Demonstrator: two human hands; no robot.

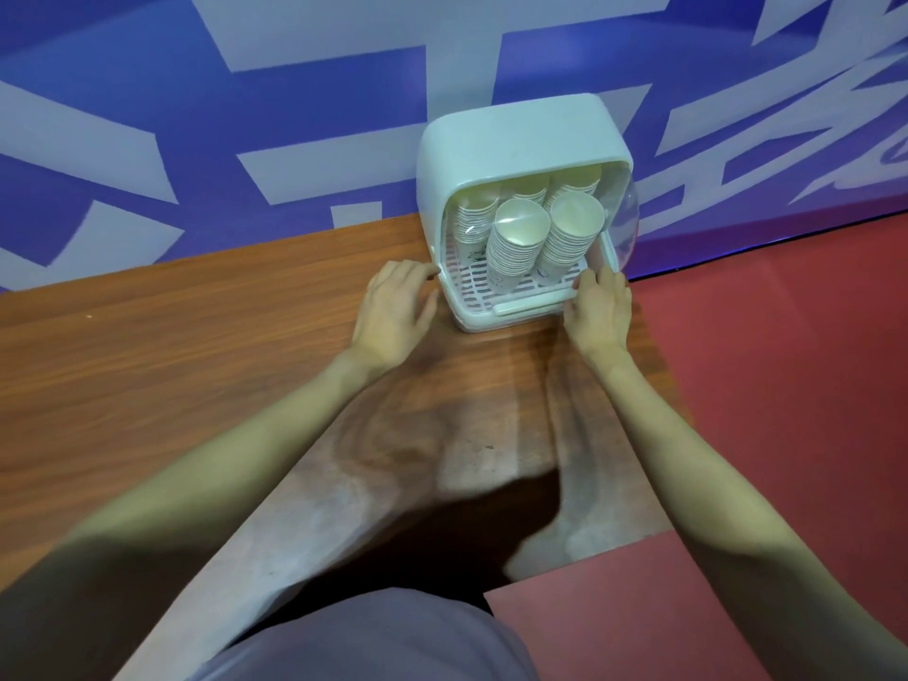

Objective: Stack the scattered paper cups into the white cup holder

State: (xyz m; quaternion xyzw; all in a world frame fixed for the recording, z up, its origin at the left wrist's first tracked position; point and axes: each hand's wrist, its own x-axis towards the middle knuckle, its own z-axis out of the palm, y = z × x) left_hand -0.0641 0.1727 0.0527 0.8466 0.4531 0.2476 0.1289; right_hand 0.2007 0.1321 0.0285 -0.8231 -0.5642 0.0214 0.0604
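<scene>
Both hands flank the cup holder (pixel 521 140), left hand (pixel 395 299) and right hand (pixel 600 307) relaxed, gripping nothing — a shove could topple the leaning cup stacks (pixel 521 243) between them.

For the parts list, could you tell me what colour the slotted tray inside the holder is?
Pale pink tray, in the white holder; head view.

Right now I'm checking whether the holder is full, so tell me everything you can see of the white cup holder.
The white plastic cup holder is a rounded box standing upright at the wooden table's far edge, against the blue wall. Its clear domed lid is swung aside to the right. Inside, a slotted tray carries stacks of paper cups. The left hand and right hand touch its front corners.
</scene>
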